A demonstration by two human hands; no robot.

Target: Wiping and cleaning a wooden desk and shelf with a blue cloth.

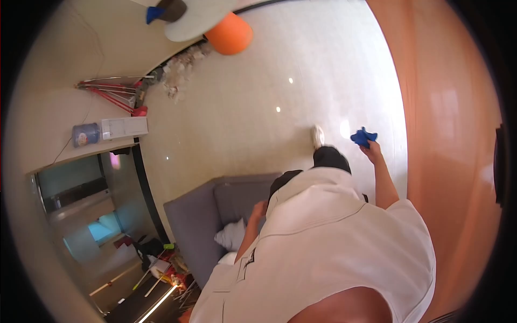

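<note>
My right hand [370, 152] is held out ahead of my body on the right, its fingers closed around a crumpled blue cloth [364, 137]. The cloth bunches up above the fingers, over the pale floor. At my left side, my left hand [259, 209] hangs low beside my dark trousers [330, 158], in front of a grey sofa [191, 210]. Its fingers are partly hidden and too small to make out. One light-coloured shoe [319, 137] shows ahead of me, stepping on the floor.
An orange wall [436, 134] runs along my right. Far ahead stand an orange round base [229, 35] and a white tabletop [199, 19]. Litter [180, 72] lies by the far wall. At left are a red folded rack [110, 94], a water jug [86, 134] and a doorway with clutter.
</note>
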